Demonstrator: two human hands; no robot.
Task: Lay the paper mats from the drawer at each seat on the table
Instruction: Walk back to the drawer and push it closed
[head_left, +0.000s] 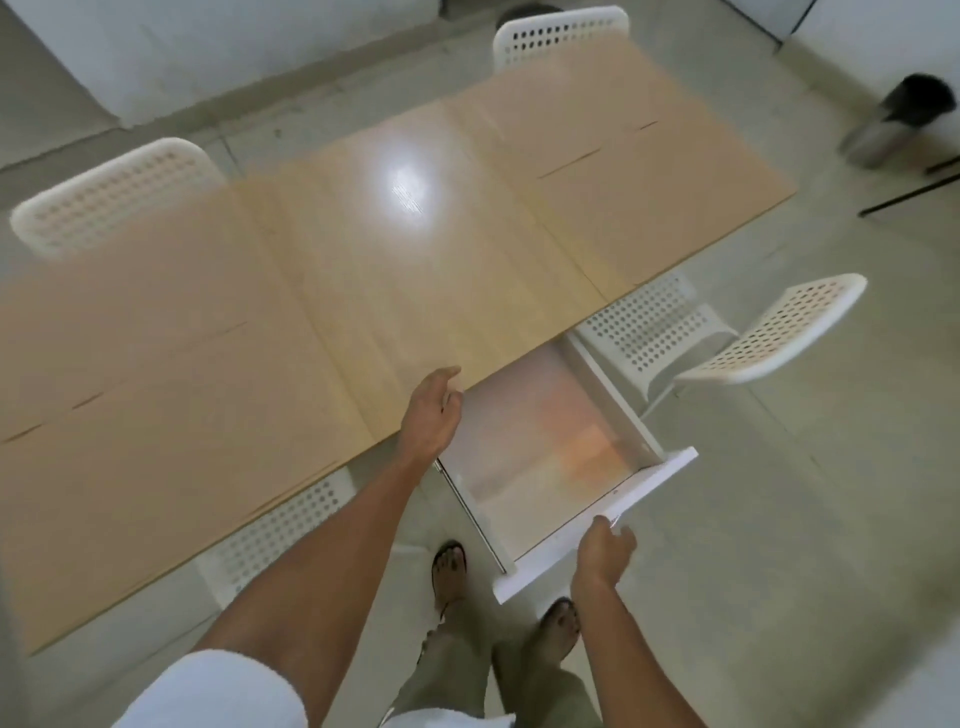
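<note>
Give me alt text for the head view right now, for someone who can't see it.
A person stands at a light wooden table with its white drawer pulled open, right hand on the drawer front and left hand at the table edge above it. The drawer's contents are blurred. White perforated chairs surround the table, whose surface appears covered with tan paper mats.

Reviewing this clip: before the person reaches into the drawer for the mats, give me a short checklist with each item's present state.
1. Drawer pulled out from under the table: ok.
2. Right hand on the drawer front: ok.
3. Left hand empty, at the table edge beside the drawer: ok.
4. Paper mats visible in the drawer: cannot tell, inside is blurred.
5. Tabletop bare for mats: ok.
6. White chairs at the seats: ok.
</note>
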